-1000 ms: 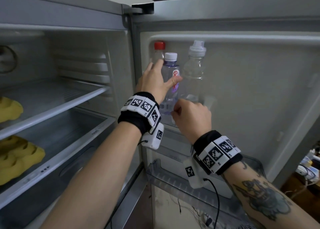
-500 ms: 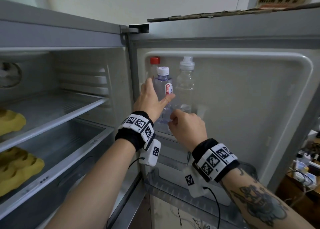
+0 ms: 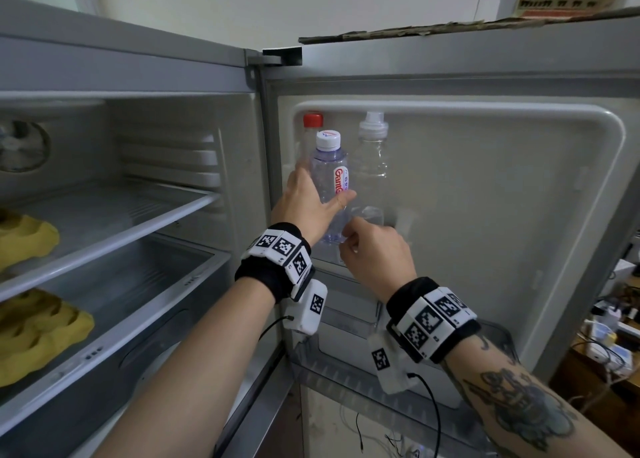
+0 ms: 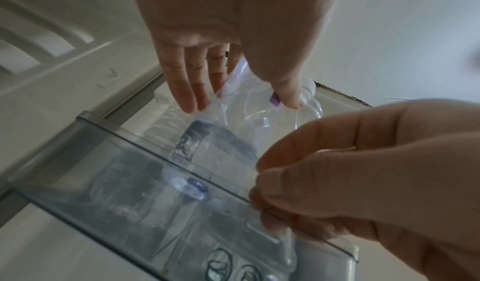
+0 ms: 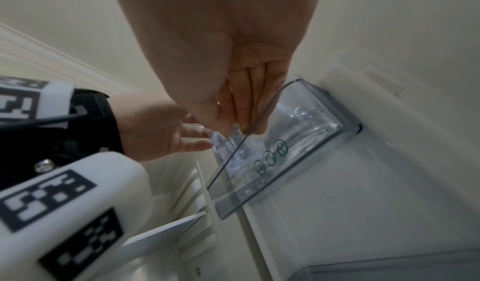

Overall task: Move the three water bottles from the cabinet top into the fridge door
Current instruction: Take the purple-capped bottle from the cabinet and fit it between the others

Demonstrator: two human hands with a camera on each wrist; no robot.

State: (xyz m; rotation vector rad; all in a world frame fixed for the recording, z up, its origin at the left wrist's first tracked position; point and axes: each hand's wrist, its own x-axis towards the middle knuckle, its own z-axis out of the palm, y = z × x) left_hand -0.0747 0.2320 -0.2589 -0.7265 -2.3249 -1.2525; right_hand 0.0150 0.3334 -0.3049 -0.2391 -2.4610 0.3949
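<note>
The fingers (image 4: 182, 84) of the left hand (image 3: 308, 201) lie nearly straight along one side of the white-capped bottle (image 3: 329, 183), with the thumb across its label, a loose steadying hold, not a tight grip. The right hand's (image 3: 375, 255) fingers are curled over the clear front edge of the door shelf (image 4: 161, 174), gripping its rim. This bottle stands upright in that shelf, just in front of the red-capped bottle (image 3: 312, 121) and beside the clear bottle (image 3: 372, 159), so all three appear to be in the door and the last one is being settled. Next, I judge, both hands must let go gently so nothing tips. Left of the door, the fridge shelves (image 3: 114, 222) hold yellow trays (image 3: 31, 336).
</note>
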